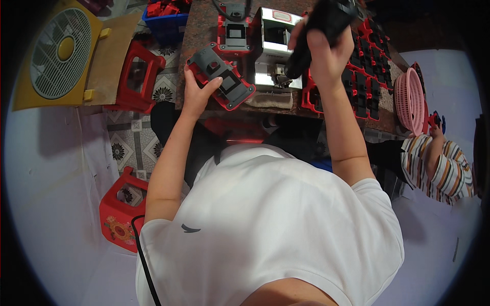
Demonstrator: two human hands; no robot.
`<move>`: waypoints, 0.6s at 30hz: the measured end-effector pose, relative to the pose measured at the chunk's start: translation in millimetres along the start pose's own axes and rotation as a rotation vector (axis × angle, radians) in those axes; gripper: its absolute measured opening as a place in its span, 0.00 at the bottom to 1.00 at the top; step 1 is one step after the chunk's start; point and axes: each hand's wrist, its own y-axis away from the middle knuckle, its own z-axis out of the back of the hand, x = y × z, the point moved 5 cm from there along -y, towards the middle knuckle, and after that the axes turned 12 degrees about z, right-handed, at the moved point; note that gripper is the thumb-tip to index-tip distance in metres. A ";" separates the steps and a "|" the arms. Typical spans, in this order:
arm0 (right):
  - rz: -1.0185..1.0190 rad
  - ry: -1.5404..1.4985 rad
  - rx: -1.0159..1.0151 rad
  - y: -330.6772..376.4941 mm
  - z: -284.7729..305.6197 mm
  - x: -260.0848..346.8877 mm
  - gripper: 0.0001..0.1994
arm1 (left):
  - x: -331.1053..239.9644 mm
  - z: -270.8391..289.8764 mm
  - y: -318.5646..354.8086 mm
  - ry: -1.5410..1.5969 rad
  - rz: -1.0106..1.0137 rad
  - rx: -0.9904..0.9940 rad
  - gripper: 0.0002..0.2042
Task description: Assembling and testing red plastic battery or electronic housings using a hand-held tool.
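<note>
My left hand (194, 97) grips a red-and-grey plastic housing (236, 99) by its left side, thumb on top, tilted over the table's near edge. In my right hand (329, 61) is a black power screwdriver (326, 25), slightly blurred, slanting down to the left. Its tip is close to the metal front piece (282, 75) of a white box-shaped screw feeder (264, 61); whether they touch I cannot tell. A second red-and-grey housing (236, 46) lies beyond the held one, left of the feeder.
Several red-and-black parts (361, 86) lie in rows on the table's right. A folded cloth (270, 100) sits before the feeder. Rightward are a pink basket (407, 102) and another person (444, 163). Leftward stand a blue crate (168, 28), red stools (145, 99) and a yellow fan (56, 51).
</note>
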 end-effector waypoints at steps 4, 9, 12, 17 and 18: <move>0.088 -0.003 -0.072 44.2 12.8 2.5 0.25 | 3.6 -6.0 -2.1 0.004 -0.005 0.006 0.33; 0.168 -0.129 -0.144 66.3 16.2 2.3 0.25 | 7.5 -6.4 -1.0 -0.048 -0.020 -0.010 0.33; 0.099 -0.130 -0.215 65.0 17.4 -3.5 0.22 | 7.6 -6.0 -0.9 -0.030 0.004 -0.003 0.33; -0.373 -0.079 -0.264 18.2 23.9 -34.2 0.14 | 10.9 -8.9 -2.1 -0.007 0.011 -0.003 0.33; -0.399 -0.115 -0.308 5.6 18.2 -31.8 0.19 | 10.2 -9.1 -2.4 0.011 0.005 -0.006 0.33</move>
